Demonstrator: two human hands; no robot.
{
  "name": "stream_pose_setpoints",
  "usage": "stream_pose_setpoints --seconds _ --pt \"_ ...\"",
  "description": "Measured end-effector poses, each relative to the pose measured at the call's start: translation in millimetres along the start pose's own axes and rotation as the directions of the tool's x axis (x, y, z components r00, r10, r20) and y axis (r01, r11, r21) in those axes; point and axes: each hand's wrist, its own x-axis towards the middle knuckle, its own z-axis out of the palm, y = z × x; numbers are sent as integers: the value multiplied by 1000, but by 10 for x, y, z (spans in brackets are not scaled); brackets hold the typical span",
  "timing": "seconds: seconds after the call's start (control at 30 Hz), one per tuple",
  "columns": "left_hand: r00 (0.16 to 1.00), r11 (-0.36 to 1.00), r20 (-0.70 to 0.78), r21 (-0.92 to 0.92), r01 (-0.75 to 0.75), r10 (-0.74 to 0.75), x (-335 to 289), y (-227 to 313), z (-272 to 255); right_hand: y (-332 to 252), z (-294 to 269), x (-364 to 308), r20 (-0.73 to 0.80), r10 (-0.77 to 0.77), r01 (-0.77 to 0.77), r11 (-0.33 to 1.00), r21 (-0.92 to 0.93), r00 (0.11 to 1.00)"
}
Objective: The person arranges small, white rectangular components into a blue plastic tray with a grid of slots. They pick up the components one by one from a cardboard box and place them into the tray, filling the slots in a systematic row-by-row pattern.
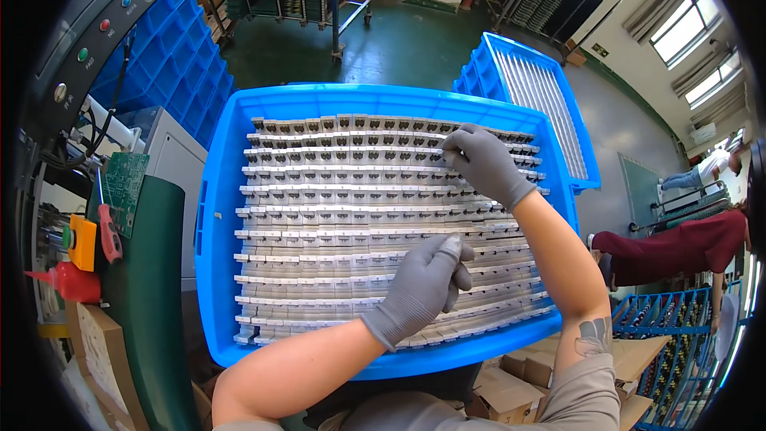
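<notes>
A big blue plastic crate (209, 215) stands in front of me, filled with many rows of small pale-grey box-shaped parts (335, 243). Dark terminals show on the parts in the farther rows. Both of my hands wear grey knitted gloves. My left hand (427, 283) hovers over the near-middle rows, its fingers curled in with the thumb against them. Over the far right rows is my right hand (485, 166), its fingers bent together at the parts. Whatever lies between the fingers of either hand is hidden.
Beyond the right rear corner stands another blue crate (491, 72) with white rows inside. Stacked blue crates (175, 56) rise at the left. A green-covered bench edge (152, 287) carries a screwdriver (109, 233), a circuit board (124, 191) and a red bottle (76, 282). People (678, 247) are at the right.
</notes>
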Motion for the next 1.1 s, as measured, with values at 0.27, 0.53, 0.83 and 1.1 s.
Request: stream_pose_setpoints --seconds 0.27,0.53,0.83,1.1 --pt "1000 1000 16 8 10 -11 7 -7 0 -62 30 41 40 5 2 987 -159 999" --pt "1000 1000 15 -26 -1 1 18 -15 -26 -98 -18 -53 -7 -89 87 981 -174 996" --pt "999 989 5 -144 34 -34 81 -38 -44 -50 -27 -74 -109 -200 184 972 -143 974" --pt "996 925 13 -370 88 -89 87 4 -98 -819 -450 -336 34 -9 -3 935 355 999"
